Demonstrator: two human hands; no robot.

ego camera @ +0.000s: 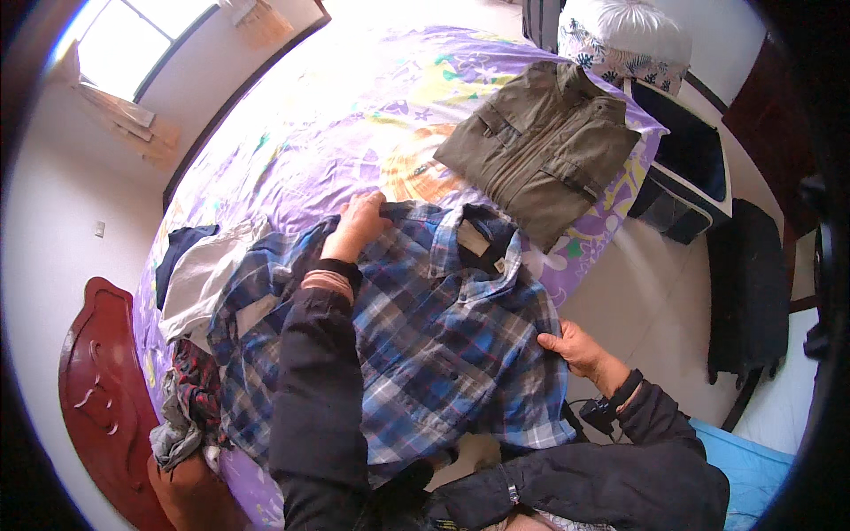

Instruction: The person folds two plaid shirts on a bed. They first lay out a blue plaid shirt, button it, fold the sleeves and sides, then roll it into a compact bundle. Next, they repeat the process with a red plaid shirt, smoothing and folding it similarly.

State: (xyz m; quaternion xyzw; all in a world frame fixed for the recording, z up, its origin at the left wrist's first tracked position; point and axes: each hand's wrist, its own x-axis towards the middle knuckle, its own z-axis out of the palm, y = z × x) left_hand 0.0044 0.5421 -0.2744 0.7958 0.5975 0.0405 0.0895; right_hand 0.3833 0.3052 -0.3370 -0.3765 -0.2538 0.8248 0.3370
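A blue, grey and white plaid collared shirt is spread front up before me, partly on the bed and partly past its edge. My left hand grips it at the shoulder on the far side, fingertips hidden by the cloth. At the opposite shoulder, my right hand pinches the fabric with the thumb on top and the fingers underneath. The shirt's collar lies open between my hands, pointing right. Beyond it, an olive-brown jacket with zip and chest pockets lies folded on the bed.
A purple floral sheet covers the bed. Left of the shirt lie a white garment, a navy cloth and a grey garment. At right stand an open-topped storage box and a black suitcase. A carved wooden headboard is at left.
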